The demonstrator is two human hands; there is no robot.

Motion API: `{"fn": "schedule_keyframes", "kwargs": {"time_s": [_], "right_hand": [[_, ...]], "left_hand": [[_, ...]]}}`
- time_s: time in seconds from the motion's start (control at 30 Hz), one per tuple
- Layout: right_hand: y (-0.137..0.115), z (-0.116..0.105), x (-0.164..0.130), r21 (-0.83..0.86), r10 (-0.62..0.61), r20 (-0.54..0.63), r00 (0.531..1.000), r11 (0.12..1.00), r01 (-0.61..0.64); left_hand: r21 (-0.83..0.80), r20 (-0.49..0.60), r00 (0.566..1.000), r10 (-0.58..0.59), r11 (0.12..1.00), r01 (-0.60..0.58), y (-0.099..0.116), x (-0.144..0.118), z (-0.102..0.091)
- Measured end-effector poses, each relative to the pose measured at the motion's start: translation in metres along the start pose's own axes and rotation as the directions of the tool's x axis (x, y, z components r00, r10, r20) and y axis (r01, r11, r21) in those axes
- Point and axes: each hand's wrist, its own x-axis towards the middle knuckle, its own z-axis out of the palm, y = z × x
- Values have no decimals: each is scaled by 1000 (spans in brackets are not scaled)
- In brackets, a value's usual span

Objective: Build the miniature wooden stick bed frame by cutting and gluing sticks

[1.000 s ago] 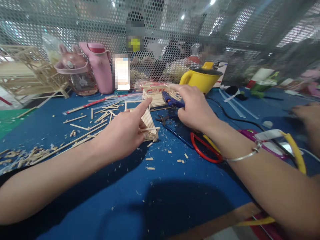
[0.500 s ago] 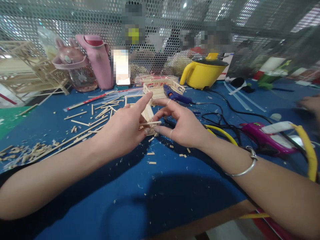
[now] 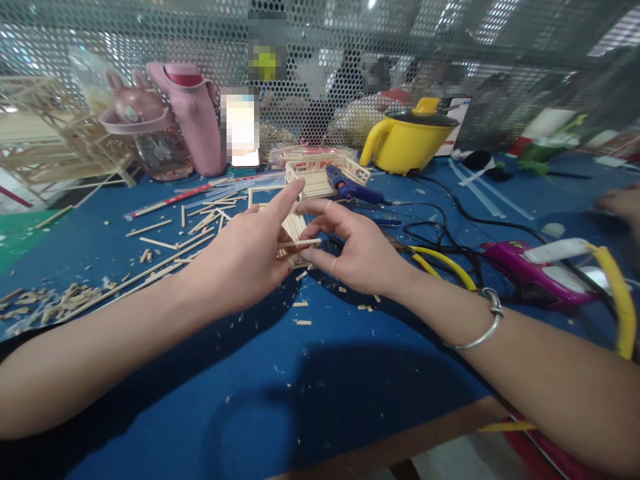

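Note:
A small panel of glued wooden sticks [image 3: 294, 230] sits between my two hands above the blue table [image 3: 320, 373]. My left hand [image 3: 247, 257] grips it from the left, with the index finger stretched out over its top. From the right, my right hand [image 3: 357, 250] touches its end, and a thin stick [image 3: 300, 243] runs across between the fingertips. A silver bangle [image 3: 480, 330] circles my right wrist. Most of the panel is hidden behind my fingers.
Loose sticks and shavings [image 3: 165, 247] litter the left side. A blue glue gun [image 3: 353, 189] and stick frames [image 3: 315, 175] lie behind. A purple glue gun [image 3: 530, 273], cables, a yellow kettle [image 3: 407, 143], pink bottles [image 3: 193, 123] and a wooden model [image 3: 55, 140] stand around. Another person's hand [image 3: 623, 203] is at far right.
My right hand came back from the blue glue gun at the rear to the stick panel held in my left hand, and now touches its right end.

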Motion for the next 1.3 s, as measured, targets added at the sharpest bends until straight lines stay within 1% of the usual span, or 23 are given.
{"fn": "schedule_keyframes", "kwargs": {"time_s": [0.2, 0.33, 0.5, 0.6, 0.73, 0.83, 0.9, 0.97, 1.03, 1.07, 1.13, 1.23, 1.3], "right_hand": [[0, 0, 0, 4, 9, 18, 1000, 1000, -9], [-1, -1, 0, -14, 20, 29, 999, 1000, -19], [-2, 0, 0, -19, 13, 45, 999, 1000, -12], [-1, 0, 0, -20, 7, 53, 999, 1000, -6], [-2, -5, -1, -36, -39, 47, 998, 999, 40], [-2, -13, 0, 29, -83, 53, 995, 996, 82], [-1, -18, 2, 88, -55, 27, 998, 995, 52], [2, -22, 4, 113, 17, -55, 998, 994, -10], [6, -27, 7, 116, 76, -149, 986, 992, -59], [8, -28, 8, 115, 92, -176, 980, 991, -72], [10, -31, 8, 116, 102, -166, 981, 990, -84], [10, -33, 7, 105, 119, -68, 991, 988, -112], [10, -32, 6, 80, 149, -30, 988, 986, -146]], "left_hand": [[-23, 29, 997, 76, 997, -76, -3, 0, 0], [-3, 32, 996, 82, 997, -82, -2, -1, 2], [7, -5, 997, 75, 997, -75, -1, -2, 5], [2, -8, 998, 70, 998, -70, 0, -2, 5], [-3, -6, 998, 65, 998, -65, 0, -1, 4], [-5, -4, 998, 61, 998, -61, 0, -1, 4], [-2, -4, 998, 56, 998, -56, 1, -1, 4], [2, -4, 999, 47, 999, -47, 1, -2, 4], [7, -3, 999, 37, 999, -37, 2, -2, 3], [10, -4, 999, 33, 999, -33, 2, -2, 3], [16, -4, 999, 33, 999, -32, 2, -2, 3], [28, 4, 999, 46, 999, -46, 2, -2, 3], [35, 11, 998, 60, 998, -61, 1, -2, 3]]}}
